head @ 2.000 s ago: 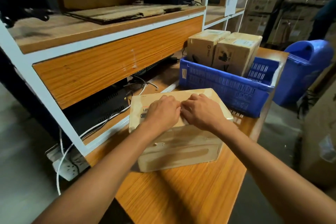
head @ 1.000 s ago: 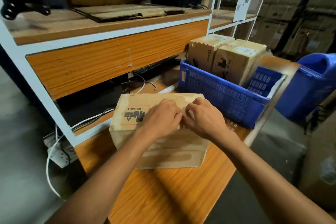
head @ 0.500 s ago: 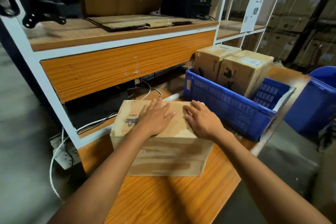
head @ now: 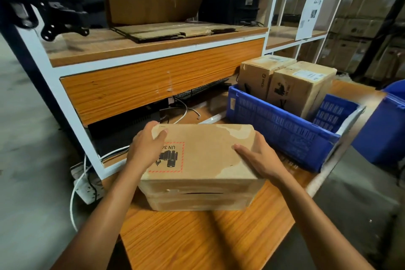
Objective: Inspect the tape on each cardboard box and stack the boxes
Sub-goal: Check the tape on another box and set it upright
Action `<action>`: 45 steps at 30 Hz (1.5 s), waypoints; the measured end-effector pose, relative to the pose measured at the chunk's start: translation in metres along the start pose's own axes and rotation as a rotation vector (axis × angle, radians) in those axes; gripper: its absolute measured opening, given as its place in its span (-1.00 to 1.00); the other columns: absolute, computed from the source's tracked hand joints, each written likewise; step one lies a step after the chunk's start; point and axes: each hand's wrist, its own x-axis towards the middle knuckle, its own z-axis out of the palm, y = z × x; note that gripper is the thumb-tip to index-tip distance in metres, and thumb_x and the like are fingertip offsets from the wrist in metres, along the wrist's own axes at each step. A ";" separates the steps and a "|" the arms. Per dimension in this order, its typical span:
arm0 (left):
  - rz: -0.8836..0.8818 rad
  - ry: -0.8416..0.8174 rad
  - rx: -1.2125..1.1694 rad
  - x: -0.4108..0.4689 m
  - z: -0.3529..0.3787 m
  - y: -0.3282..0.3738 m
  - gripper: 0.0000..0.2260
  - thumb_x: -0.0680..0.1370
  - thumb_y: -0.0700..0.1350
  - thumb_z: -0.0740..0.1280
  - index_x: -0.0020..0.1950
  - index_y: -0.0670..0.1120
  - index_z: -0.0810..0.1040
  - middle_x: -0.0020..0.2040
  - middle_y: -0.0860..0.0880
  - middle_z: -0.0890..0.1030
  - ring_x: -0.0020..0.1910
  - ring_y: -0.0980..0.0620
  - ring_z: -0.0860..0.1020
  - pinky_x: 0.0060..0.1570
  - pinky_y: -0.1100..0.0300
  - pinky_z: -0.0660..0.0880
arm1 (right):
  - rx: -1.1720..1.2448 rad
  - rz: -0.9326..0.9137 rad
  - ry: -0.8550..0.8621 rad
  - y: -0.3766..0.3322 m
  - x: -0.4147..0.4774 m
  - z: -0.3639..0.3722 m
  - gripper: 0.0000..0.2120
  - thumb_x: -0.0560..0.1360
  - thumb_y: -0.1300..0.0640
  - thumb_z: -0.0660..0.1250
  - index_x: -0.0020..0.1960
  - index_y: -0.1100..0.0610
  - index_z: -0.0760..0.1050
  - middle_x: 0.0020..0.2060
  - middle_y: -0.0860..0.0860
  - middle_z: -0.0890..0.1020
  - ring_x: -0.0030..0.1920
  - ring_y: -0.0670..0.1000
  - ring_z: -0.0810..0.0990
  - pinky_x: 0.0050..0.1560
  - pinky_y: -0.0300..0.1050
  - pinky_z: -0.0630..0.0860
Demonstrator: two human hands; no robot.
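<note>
A worn cardboard box (head: 206, 155) with a red-dashed battery label on top sits on the wooden table (head: 197, 239). My left hand (head: 145, 149) grips its far left top corner, thumb on top and fingers over the left side. My right hand (head: 258, 158) holds the right top edge, thumb on top and fingers down the right side. Its front face shows a dark slit and peeling tape. Two more cardboard boxes (head: 260, 74) (head: 300, 87) stand upright in a blue crate (head: 280, 131) at the back right.
A white-framed shelf unit (head: 140, 57) with flattened cardboard stands right behind the box. Under it lie a keyboard (head: 201, 90), cables and a power strip (head: 87, 184). A blue bin (head: 385, 129) stands right of the table edge.
My hands moved from the middle of the box top, where they worked at the tape, outward to the left corner and right edge. The box is turned, label nearer the middle.
</note>
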 end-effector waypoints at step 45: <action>0.517 -0.223 0.483 -0.066 0.034 -0.095 -0.35 0.59 0.23 -0.24 0.58 0.03 0.25 0.60 -0.02 0.19 0.60 0.01 0.11 0.52 -0.05 0.00 | -0.840 -0.302 -0.127 -0.031 -0.063 0.174 -0.42 0.68 -0.19 -0.21 0.63 -0.02 0.08 0.63 0.09 0.06 0.63 0.10 -0.02 0.58 0.05 -0.08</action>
